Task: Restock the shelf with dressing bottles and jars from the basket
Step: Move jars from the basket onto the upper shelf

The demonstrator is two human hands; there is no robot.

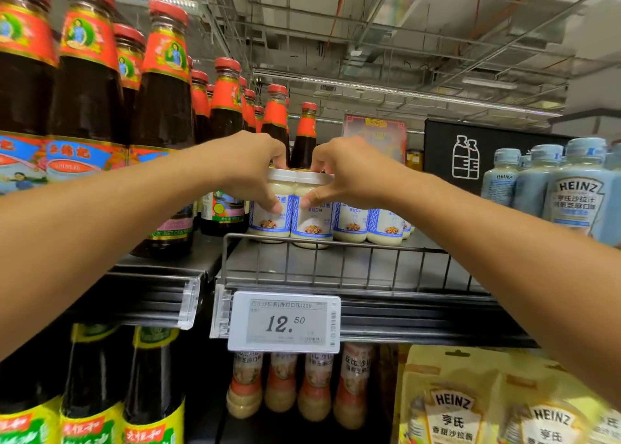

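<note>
Two white-capped jars of pale dressing stand side by side at the front of the upper shelf (369,268), behind its wire rail. My left hand (250,166) grips the left jar (268,220) from above, thumb on its blue-and-white label. My right hand (346,171) grips the right jar (311,225) the same way. More jars of the same kind (368,223) stand in a row to the right of them. The basket is out of view.
Dark sauce bottles with red caps (161,83) crowd the shelf to the left and behind the jars. Light blue Heinz bottles (578,194) stand at the right. A price tag reading 12.50 (284,322) hangs on the shelf edge. Below are dressing bottles (316,386) and yellow Heinz pouches (453,406).
</note>
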